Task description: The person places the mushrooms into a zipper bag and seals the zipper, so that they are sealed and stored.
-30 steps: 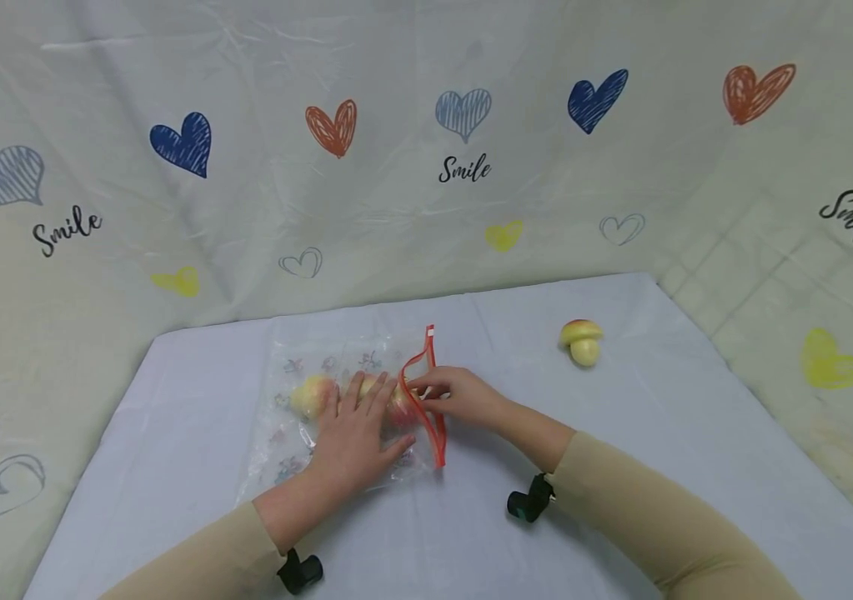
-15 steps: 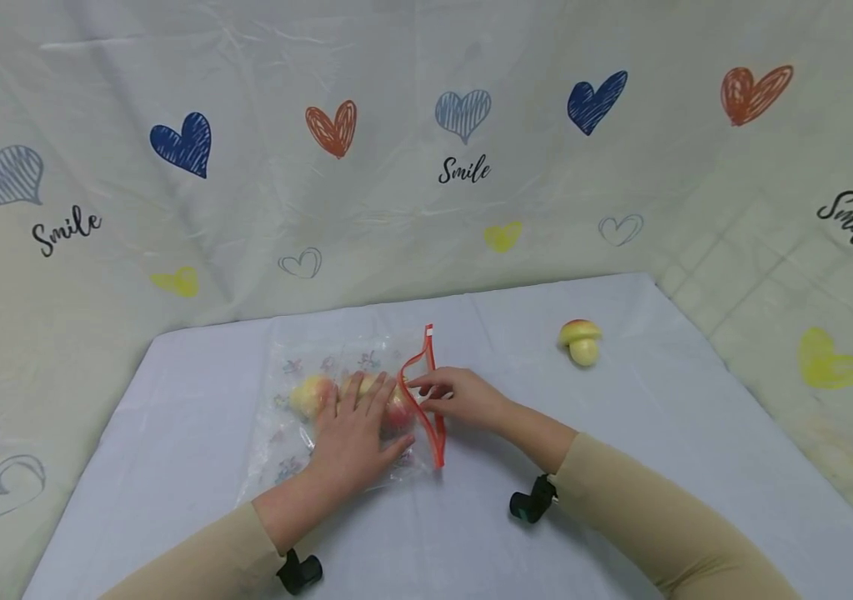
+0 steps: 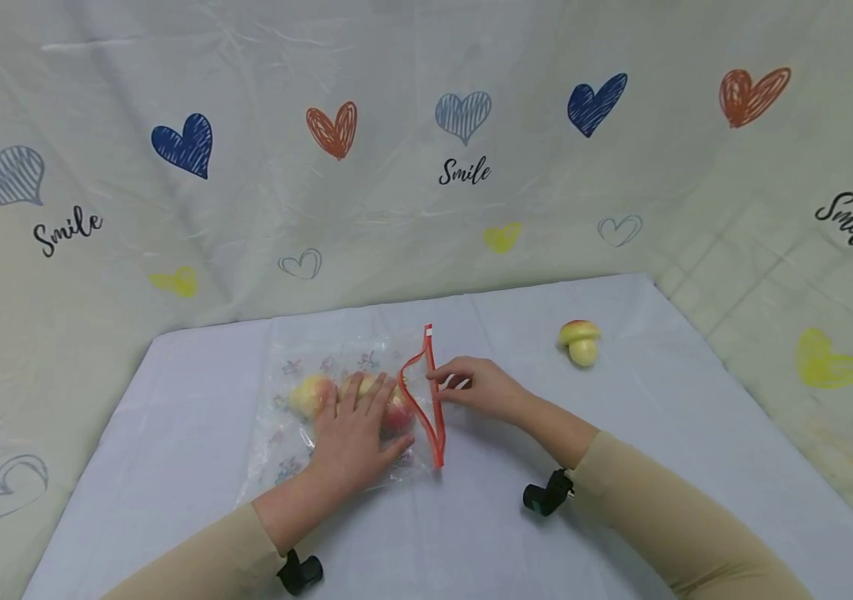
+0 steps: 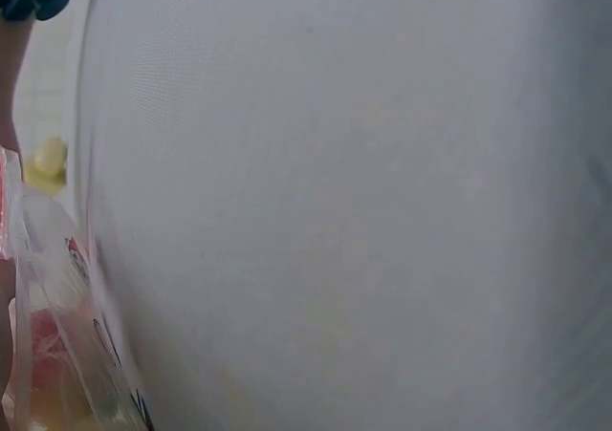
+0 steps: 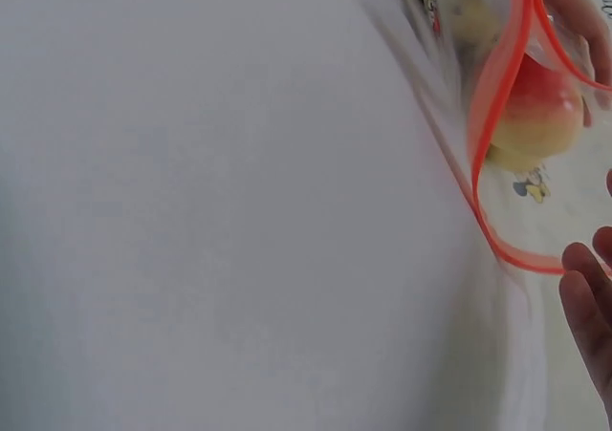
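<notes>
A clear printed bag (image 3: 270, 454) lies flat, its red-edged mouth (image 3: 439, 433) gaping on the right. Inside are a yellow-red fruit (image 3: 309, 395) and a redder one (image 3: 398, 412), with more yellow partly under the fingers. My left hand (image 3: 354, 446) rests on the bag, fingers spread and nearly straight over the contents. At the mouth, my right hand (image 3: 489, 390) has loosely bent, parted fingers with nothing visible between them. The right wrist view shows that hand (image 5: 591, 307) beside the red rim (image 5: 492, 116) and a peach-like fruit (image 5: 540, 116) inside.
A yellow mushroom-shaped piece (image 3: 582, 343) with a reddish top lies at the back right of the white-covered table (image 3: 171, 450). Behind the table hangs a pale cloth (image 3: 396, 208) printed with hearts. A black wrist camera (image 3: 546, 493) sits below the right sleeve.
My right hand has drawn back a little to the right, from inside the bag's mouth to its red edge. The left hand and the bag look nearly unchanged.
</notes>
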Demonstrator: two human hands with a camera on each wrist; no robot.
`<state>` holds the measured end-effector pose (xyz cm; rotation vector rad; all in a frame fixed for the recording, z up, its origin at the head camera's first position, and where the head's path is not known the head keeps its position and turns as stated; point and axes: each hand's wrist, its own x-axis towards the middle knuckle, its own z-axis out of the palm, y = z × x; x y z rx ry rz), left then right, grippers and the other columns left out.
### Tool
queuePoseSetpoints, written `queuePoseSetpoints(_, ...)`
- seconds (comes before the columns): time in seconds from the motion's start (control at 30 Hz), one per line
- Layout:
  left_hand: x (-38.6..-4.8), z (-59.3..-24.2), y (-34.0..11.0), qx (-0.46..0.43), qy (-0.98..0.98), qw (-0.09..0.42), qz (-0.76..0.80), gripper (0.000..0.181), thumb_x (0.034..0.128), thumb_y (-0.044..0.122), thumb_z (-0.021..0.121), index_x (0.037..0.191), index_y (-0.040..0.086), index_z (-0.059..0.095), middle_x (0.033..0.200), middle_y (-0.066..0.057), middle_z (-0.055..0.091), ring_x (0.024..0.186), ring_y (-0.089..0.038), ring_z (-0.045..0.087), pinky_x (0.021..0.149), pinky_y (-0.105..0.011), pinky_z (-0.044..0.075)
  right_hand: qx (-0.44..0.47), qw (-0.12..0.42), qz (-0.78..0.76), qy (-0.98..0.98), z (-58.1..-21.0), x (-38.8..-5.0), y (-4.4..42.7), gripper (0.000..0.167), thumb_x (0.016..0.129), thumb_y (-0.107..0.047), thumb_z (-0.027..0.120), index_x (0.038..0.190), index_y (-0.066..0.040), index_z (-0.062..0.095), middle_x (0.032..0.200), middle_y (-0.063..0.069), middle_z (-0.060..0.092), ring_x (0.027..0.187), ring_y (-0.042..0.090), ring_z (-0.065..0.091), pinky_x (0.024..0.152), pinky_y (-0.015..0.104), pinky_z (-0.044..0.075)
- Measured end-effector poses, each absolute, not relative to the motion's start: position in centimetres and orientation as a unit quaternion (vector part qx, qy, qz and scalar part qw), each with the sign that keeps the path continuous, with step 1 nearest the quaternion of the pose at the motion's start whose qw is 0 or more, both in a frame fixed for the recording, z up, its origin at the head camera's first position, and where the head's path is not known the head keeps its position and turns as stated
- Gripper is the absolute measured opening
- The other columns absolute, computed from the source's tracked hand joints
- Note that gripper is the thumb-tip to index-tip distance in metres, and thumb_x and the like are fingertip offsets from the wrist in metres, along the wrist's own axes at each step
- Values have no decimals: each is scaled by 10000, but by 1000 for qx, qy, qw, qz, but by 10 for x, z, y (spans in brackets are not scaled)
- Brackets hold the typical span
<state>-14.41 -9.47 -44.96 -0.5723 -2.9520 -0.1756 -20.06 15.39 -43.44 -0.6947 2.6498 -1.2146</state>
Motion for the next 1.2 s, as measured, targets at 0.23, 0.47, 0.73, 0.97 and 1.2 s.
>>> queuePoseSetpoints(0.23,-144,-450,-95,-188,-978,63,-60,928,834,685,619,1576,239,283,1602,24,316,1494,-311,173,1174,-600,107,-208,68,-411,885,-430,-201,175,374,889,-215,758,1244,-114,694,1199,69,684,990,153,631,847,354,535)
queuePoseSetpoints(0.47,-143,-450,-96,-188,-978,65,-61,919,838,683,614,1575,241,287,1599,30,321,1492,-305,180,1173,-597,112,-182,70,-411,890,-427,-203,197,411,891,-244,757,1279,-134,676,1229,68,668,1023,169,625,878,369,528)
queuePoseSetpoints(0.73,-144,-451,-97,-194,-977,72,-59,915,839,689,605,1573,242,289,1597,36,323,1489,-303,187,1170,-600,114,-151,51,-411,897,-423,-203,227,413,885,-261,763,1274,-151,679,1220,108,657,1013,198,643,854,370,527)
queuePoseSetpoints(0.97,-143,-450,-96,-195,-976,72,-61,909,844,688,599,1573,239,293,1600,38,318,1491,-300,187,1171,-597,119,-133,22,-408,903,-419,-201,263,420,881,-259,768,1271,-128,681,1192,153,654,1003,214,660,851,364,529)
queuePoseSetpoints(1.2,-143,-450,-96,-197,-976,74,-59,911,844,690,596,1573,236,291,1603,31,313,1491,-302,183,1170,-601,120,-107,0,-381,918,-413,-197,304,427,899,-342,738,1272,-141,681,1218,115,627,1006,202,644,812,235,517)
